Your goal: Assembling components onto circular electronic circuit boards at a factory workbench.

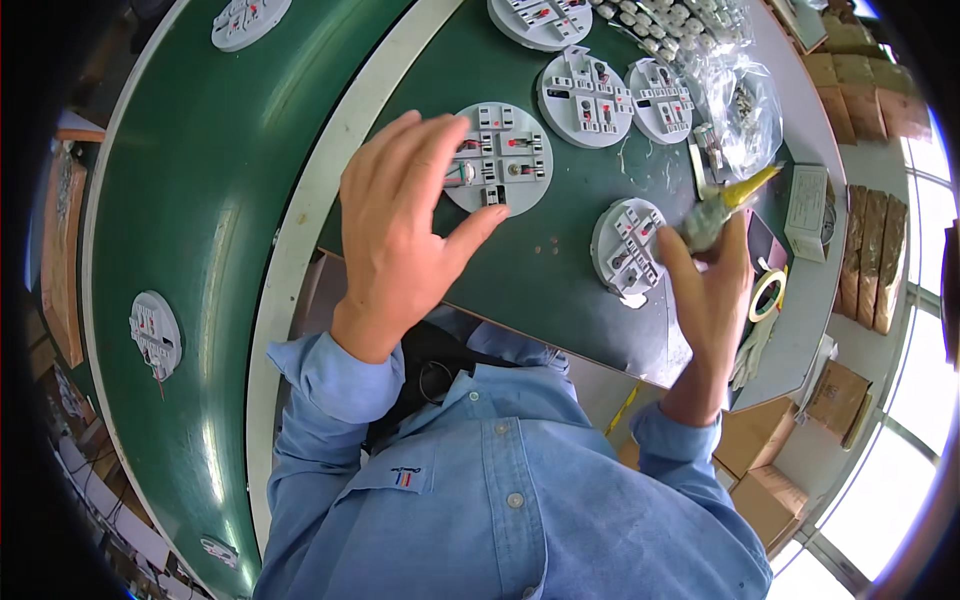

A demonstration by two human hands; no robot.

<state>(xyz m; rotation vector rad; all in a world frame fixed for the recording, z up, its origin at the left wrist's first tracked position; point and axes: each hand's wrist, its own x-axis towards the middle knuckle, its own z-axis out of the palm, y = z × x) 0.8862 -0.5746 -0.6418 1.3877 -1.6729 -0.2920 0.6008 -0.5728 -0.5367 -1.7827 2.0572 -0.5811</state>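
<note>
My left hand (395, 230), its thumb and fingers spread, hovers over the left edge of a round light-grey plate (537, 172) fitted with small blocks and red parts. Whether its fingertips touch the plate, I cannot tell. In my right hand (718, 290) is a squeeze bottle (706, 222) with a pointed yellow nozzle, held tilted up and to the right; motion blurs it. Just left of that hand lies a second round grey plate (622, 262) with similar parts. Part of the first plate is hidden behind my left fingers.
More plates (578, 118) lie farther back on the green table, beside clear plastic bags (745, 110) of small white parts. At the right are a tape roll (767, 296), a white box (808, 205) and pale gloves (748, 355). A green conveyor belt (240, 200) carries several plates on the left.
</note>
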